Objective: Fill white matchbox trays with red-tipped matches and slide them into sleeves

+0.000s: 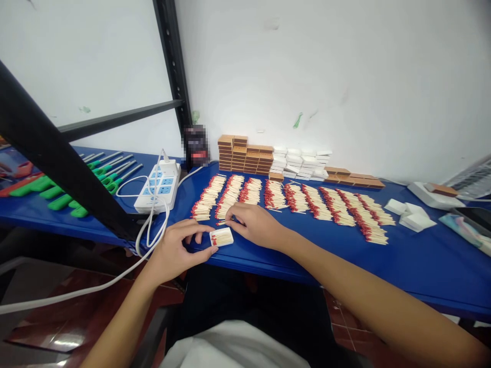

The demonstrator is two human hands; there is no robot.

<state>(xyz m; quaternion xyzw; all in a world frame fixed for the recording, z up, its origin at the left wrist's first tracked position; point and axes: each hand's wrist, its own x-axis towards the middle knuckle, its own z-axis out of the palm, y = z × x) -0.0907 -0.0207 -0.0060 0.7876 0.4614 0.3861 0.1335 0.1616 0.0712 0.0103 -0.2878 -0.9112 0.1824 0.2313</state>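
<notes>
My left hand (178, 250) grips a small white matchbox tray (229, 242) by its edges, thumb at the near side and a finger at the far side. Several red-headed matches lie in the tray. Just beyond it, my right hand (253, 225) is pinched at the near end of a row of matches (230, 194), with a single match (221, 223) at its fingertips. More matches (205, 197) lie in a slanting row to the left, and further rows (312, 202) spread to the right.
Brown matchboxes (245, 158) and white trays (301, 162) are stacked along the wall. At left are a power strip (157, 186) with looping white cable (153, 240), green-handled lighters (63, 199) and a black shelf frame (65, 148). Loose white trays (416, 217) lie at right.
</notes>
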